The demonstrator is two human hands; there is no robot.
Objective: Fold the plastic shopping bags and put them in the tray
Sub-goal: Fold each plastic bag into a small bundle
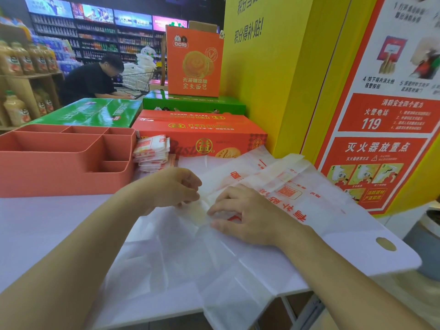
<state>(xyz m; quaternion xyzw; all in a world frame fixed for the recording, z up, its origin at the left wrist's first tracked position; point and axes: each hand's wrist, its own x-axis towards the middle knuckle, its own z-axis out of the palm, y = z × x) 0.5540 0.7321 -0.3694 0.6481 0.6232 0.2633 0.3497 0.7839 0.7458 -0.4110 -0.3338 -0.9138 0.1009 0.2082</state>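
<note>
A white plastic shopping bag (181,256) with red print lies spread over the white table, part of it hanging over the front edge. My left hand (171,186) pinches a fold of the bag near its middle with curled fingers. Just to the right, my right hand (247,215) rests on the bag with its fingers bent, the tips pressing the plastic down. A salmon-coloured tray (59,172) with several compartments stands at the back left. Between the tray and the boxes, a stack of folded bags (152,151) sits on the table.
Orange boxes (202,129) and green boxes (95,113) stand behind the table. A yellow pillar (285,67) with a red poster rises at the right. A person bends over a counter far back. The table's right corner (385,244) has an oval hole.
</note>
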